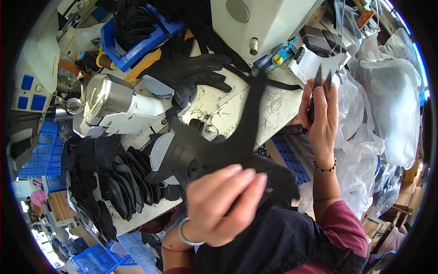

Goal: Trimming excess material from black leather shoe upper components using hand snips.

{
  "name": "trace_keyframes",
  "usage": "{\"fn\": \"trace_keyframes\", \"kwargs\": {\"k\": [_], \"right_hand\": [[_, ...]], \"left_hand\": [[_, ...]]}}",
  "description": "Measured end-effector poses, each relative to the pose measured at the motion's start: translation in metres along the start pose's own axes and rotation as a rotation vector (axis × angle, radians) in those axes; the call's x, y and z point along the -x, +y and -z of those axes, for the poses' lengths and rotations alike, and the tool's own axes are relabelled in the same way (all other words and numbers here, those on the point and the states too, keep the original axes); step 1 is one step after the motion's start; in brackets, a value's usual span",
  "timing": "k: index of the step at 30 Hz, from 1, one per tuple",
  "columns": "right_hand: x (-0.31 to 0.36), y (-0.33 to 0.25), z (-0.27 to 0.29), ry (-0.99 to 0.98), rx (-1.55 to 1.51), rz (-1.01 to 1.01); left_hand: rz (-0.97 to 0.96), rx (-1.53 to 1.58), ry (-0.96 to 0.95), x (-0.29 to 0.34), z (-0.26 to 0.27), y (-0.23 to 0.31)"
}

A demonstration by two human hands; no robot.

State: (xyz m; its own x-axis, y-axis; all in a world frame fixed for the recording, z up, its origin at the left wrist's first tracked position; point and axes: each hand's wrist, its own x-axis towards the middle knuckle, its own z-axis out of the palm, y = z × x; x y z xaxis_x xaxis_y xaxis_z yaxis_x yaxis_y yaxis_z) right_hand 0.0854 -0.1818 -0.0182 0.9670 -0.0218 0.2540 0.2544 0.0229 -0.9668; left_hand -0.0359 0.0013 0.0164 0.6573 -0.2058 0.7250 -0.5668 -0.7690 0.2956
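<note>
- I see a pale tabletop [269, 100] crossing the view, crowded enough that a careless forearm could, I'd judge, sweep parts off the near edge.
- A white sewing machine [273, 16] stands at the far side, and a metal-and-white sewing machine [107, 98] at the left; a loose strip could snag on either.
- The black fabric piece [223, 153] spreads mid-view, over the tabletop's near edge and the dark apron [264, 242], its narrow strip reaching up. Black on black hides its border from me, so a misplaced cut could nick good material.
- Left of it, black padded pieces [130, 178] stand in a leaning row; a nudge might topple them.
- My left hand [223, 205] is blurred above the fabric, fingers bent and close together; I cannot tell whether it grips anything.
- My right hand [321, 107] is raised well apart to the right, wrapped firmly around black thread snips [318, 77].
- The snips' blades point up and stand apart; if I hurried the hands together, those bare tips could prick the left one.
- Thread clippings [207, 116] litter the tabletop, and could cling to the fabric.
</note>
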Motion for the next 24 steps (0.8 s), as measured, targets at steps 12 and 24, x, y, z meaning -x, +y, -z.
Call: {"fn": "trace_keyframes", "kwargs": {"k": [12, 24], "right_hand": [[0.021, 0.024, 0.021, -0.583, 0.588, 0.138], [0.013, 0.038, 0.004, -0.39, 0.918, 0.236]], "left_hand": [[0.322, -0.08, -0.36, 0.044, -0.072, -0.018], [0.312, -0.05, -0.355, 0.05, -0.072, -0.02]]}}
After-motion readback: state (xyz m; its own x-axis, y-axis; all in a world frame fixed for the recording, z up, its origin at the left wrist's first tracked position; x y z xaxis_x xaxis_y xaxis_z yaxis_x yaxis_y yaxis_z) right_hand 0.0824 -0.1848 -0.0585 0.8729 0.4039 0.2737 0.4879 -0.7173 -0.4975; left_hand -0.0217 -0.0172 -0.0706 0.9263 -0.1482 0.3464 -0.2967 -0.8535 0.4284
